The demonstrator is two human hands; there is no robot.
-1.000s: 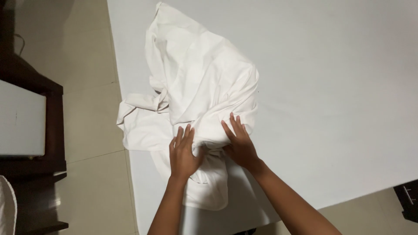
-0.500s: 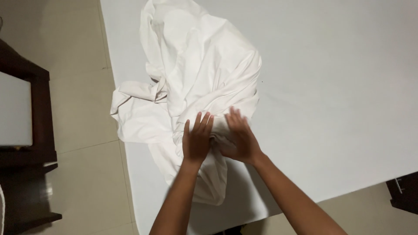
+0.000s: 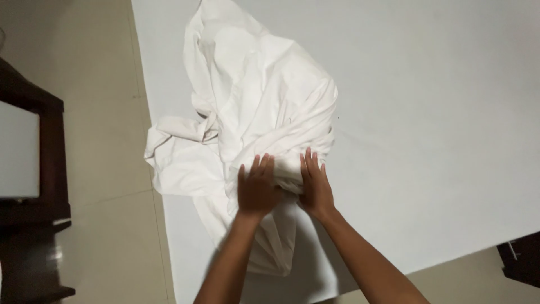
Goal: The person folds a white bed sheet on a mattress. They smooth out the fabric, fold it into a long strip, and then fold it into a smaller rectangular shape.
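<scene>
The crumpled white cloth (image 3: 259, 118) lies heaped near the left edge of the white bed (image 3: 439, 112), one corner drooping over the side toward the tiled floor (image 3: 95, 84). The left hand (image 3: 256, 188) and right hand (image 3: 315, 186) press side by side on its near bunch, fingers extended and close together, flat rather than gripping. With nothing pinched, the loose folds could slide off the edge if pushed leftward.

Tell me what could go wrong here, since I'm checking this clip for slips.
Part of the white cloth hangs past the table's left edge, so its weight could drag more of it toward the floor. Both hands, left and right, press flat on one bunched spot; pushing there may set creases or slide the whole pile across the smooth top.
</scene>
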